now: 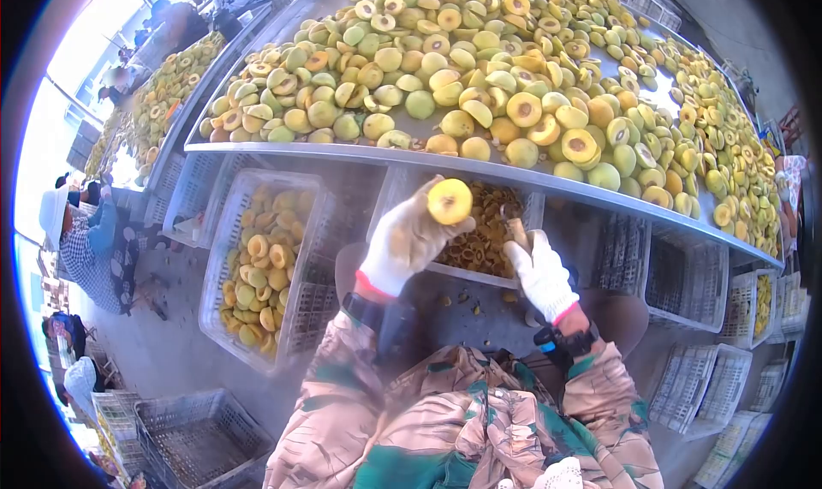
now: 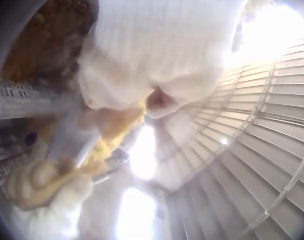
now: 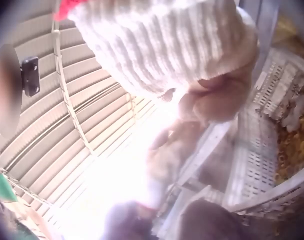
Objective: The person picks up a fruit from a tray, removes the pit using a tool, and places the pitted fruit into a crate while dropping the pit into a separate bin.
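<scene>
In the head view the gloved left hand (image 1: 406, 237) holds a yellow cut fruit half (image 1: 449, 201) with its round face up, above the front edge of the table. To its right, the gloved right hand (image 1: 542, 275) grips a tool by its wooden handle (image 1: 517, 232); a small metal end shows above it. The two hands are apart. The left wrist view shows the left hand's white glove (image 2: 157, 50) close up and the right hand (image 2: 49, 195) with the tool. Glare blurs the right wrist view, where the right glove (image 3: 167, 45) fills the top.
Halved fruit (image 1: 419, 104) covers the metal table (image 1: 342, 152). Below its edge, a crate (image 1: 492, 277) holds brown-orange pieces. A white crate of fruit halves (image 1: 212, 275) stands at left, a grey crate (image 1: 201, 429) at lower left, stacked crates (image 1: 698, 386) at right. Other people (image 1: 90, 241) sit at far left.
</scene>
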Demonstrator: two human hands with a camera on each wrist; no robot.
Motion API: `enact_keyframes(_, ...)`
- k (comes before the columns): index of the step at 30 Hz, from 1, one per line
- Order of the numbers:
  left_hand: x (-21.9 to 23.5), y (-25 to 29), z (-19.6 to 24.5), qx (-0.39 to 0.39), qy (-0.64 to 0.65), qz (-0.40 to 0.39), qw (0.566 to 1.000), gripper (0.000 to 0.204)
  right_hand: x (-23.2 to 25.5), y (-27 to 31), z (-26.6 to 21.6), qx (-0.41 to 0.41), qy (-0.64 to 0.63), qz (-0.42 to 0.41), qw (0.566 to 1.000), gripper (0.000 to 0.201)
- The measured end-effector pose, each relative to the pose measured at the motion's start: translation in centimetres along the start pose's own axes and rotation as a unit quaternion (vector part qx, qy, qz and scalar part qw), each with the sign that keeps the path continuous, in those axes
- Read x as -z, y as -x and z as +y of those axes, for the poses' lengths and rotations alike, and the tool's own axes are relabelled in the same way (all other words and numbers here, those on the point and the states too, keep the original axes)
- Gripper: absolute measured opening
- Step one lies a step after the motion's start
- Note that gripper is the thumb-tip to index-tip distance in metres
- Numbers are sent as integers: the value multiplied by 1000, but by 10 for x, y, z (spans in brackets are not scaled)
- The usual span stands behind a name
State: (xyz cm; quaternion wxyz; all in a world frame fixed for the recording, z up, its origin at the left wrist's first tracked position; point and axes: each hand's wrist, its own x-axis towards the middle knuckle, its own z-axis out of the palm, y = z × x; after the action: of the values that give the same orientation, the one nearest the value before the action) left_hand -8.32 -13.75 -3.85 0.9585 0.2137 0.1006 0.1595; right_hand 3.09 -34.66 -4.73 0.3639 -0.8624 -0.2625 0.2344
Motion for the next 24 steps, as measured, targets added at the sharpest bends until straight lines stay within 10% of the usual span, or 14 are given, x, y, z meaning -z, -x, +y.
enact_keyframes(2,2,4,-12,22,9,-87,996,48,3,16,-22,48,-87,-26,995,46)
enact_keyframes(10,-17,2,-42,-35,-77,84,993,59,1,35,-47,13,-27,-101,994,44)
enact_keyframes(24,-28,-7,-54,53,9,140,989,64,-3,45,-52,64,110,-35,991,38)
